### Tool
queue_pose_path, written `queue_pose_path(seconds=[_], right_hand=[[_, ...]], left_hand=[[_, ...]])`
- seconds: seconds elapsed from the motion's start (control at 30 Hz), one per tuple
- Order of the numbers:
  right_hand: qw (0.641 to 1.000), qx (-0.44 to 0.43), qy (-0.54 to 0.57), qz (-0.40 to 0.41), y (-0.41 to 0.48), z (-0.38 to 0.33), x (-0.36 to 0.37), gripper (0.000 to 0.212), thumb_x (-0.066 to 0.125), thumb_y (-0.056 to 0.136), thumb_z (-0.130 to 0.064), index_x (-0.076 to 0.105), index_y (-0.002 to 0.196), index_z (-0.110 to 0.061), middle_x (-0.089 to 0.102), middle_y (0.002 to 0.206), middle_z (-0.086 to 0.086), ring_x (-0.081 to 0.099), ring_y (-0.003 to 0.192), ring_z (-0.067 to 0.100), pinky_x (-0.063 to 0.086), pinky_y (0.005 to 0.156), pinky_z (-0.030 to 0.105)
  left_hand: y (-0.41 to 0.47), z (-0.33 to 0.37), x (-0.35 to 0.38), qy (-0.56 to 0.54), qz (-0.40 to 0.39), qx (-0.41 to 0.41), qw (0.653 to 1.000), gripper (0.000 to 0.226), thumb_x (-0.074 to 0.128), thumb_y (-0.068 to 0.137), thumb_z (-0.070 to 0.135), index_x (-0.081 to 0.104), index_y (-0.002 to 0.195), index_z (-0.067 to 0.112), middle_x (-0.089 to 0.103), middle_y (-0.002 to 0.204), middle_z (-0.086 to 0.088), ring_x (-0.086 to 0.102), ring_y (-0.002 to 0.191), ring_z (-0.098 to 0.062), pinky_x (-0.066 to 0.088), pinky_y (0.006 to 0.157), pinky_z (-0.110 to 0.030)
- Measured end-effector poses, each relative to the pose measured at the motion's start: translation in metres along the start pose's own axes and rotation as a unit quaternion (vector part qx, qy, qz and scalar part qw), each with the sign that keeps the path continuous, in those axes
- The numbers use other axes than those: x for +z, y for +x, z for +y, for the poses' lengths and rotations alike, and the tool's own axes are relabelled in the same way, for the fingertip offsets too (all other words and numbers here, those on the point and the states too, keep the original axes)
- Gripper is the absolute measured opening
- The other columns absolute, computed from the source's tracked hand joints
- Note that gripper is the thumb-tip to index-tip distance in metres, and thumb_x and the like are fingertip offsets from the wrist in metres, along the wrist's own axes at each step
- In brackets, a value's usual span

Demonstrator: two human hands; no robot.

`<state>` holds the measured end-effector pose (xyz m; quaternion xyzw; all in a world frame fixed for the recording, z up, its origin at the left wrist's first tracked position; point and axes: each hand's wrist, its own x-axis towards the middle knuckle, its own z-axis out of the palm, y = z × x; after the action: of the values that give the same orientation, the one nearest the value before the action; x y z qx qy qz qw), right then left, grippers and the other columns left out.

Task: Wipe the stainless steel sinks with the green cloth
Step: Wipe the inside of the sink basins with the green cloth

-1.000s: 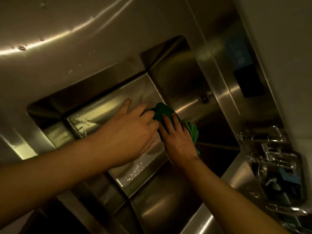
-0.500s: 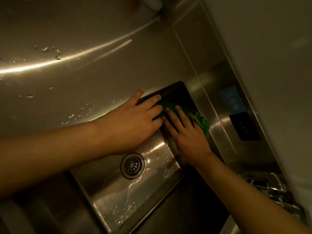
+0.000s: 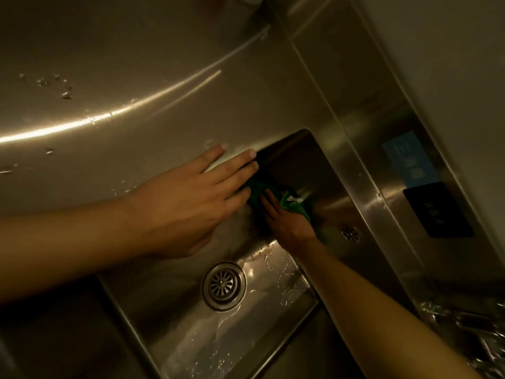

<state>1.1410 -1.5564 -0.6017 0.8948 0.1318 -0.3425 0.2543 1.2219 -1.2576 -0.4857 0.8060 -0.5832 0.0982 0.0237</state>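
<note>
We are sliding our left hand [image 3: 191, 203], fingers spread, off the green cloth [image 3: 293, 205] onto the far rim while our right hand [image 3: 284, 222], fingers flat, is pressing it into the far corner of the stainless steel sink [image 3: 325, 181], so wiping is reaching the walls.

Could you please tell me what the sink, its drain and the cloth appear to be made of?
Sink: likely stainless steel, brushed finish, with streaky highlights and blurred reflections. Drain: shinier metal, perhaps polished steel or chrome, with bright ringed glints. Cloth: soft green fabric, matte and crumpled; weave too dim to tell.
</note>
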Motion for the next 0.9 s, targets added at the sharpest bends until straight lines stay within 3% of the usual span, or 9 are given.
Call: queue_pose_path(seconds=[0.13, 0.3, 0.4, 0.6, 0.73, 0.83, 0.9], right_hand=[[0.994, -0.056, -0.088, -0.028, -0.020, 0.006, 0.026, 0.064, 0.035, 0.105, -0.010, 0.008, 0.163, -0.014, -0.012, 0.169, 0.010, -0.010, 0.156, 0.033, 0.034, 0.114, 0.057], [0.981, -0.103, -0.134, -0.092, -0.076, 0.019, 0.043, 0.060, 0.036, 0.106, -0.017, 0.014, 0.162, -0.014, -0.007, 0.170, 0.010, -0.004, 0.157, 0.033, 0.034, 0.115, 0.054], [0.968, -0.135, -0.163, -0.137, -0.122, 0.030, 0.050, 0.058, 0.036, 0.107, -0.023, 0.019, 0.162, -0.016, -0.003, 0.170, 0.010, -0.006, 0.156, 0.035, 0.025, 0.119, 0.056], [0.949, -0.152, -0.177, -0.213, -0.200, 0.049, 0.033, 0.064, 0.040, 0.105, -0.024, 0.014, 0.162, -0.019, -0.007, 0.170, 0.012, -0.014, 0.155, 0.037, 0.018, 0.122, 0.058], [0.960, -0.130, -0.175, -0.174, -0.216, 0.058, 0.002, 0.069, 0.045, 0.102, -0.010, 0.013, 0.162, -0.016, -0.008, 0.170, 0.013, -0.014, 0.154, 0.038, 0.024, 0.121, 0.055], [0.974, -0.107, -0.163, -0.116, -0.190, 0.062, -0.025, 0.065, 0.035, 0.101, -0.011, 0.011, 0.162, -0.015, -0.008, 0.170, 0.012, -0.014, 0.155, 0.037, 0.027, 0.120, 0.053], [0.981, -0.084, -0.159, -0.075, -0.165, 0.062, -0.039, 0.068, 0.031, 0.098, -0.011, 0.008, 0.162, -0.016, -0.012, 0.169, 0.010, -0.017, 0.153, 0.035, 0.029, 0.120, 0.055]], left_hand=[[-0.001, -0.002, -0.001, -0.023, -0.006, 0.023, 0.999, 0.077, 0.064, 0.074, 0.044, 0.058, 0.140, 0.004, 0.035, 0.161, -0.029, 0.019, 0.156, -0.043, 0.008, 0.123, -0.058], [-0.002, -0.001, -0.004, -0.018, -0.022, 0.055, 0.998, 0.075, 0.070, 0.068, 0.042, 0.065, 0.131, 0.002, 0.040, 0.156, -0.031, 0.024, 0.154, -0.045, 0.009, 0.123, -0.063], [-0.003, -0.001, -0.006, -0.011, -0.030, 0.065, 0.997, 0.073, 0.071, 0.068, 0.041, 0.067, 0.129, 0.001, 0.043, 0.154, -0.032, 0.025, 0.153, -0.045, 0.008, 0.123, -0.065], [-0.004, -0.002, -0.009, -0.012, -0.042, 0.057, 0.997, 0.072, 0.066, 0.071, 0.045, 0.068, 0.128, 0.003, 0.044, 0.154, -0.030, 0.022, 0.154, -0.044, 0.000, 0.124, -0.060], [-0.003, -0.001, -0.015, -0.005, -0.045, 0.052, 0.998, 0.071, 0.071, 0.067, 0.044, 0.071, 0.124, 0.001, 0.048, 0.150, -0.031, 0.029, 0.152, -0.044, -0.005, 0.123, -0.056], [-0.005, -0.001, -0.017, -0.005, -0.050, 0.054, 0.997, 0.071, 0.069, 0.068, 0.045, 0.070, 0.126, 0.003, 0.047, 0.152, -0.030, 0.027, 0.153, -0.043, -0.006, 0.124, -0.056], [-0.005, -0.002, -0.017, -0.003, -0.055, 0.058, 0.997, 0.071, 0.069, 0.068, 0.045, 0.070, 0.125, 0.004, 0.047, 0.152, -0.030, 0.028, 0.153, -0.044, 0.003, 0.124, -0.058]])
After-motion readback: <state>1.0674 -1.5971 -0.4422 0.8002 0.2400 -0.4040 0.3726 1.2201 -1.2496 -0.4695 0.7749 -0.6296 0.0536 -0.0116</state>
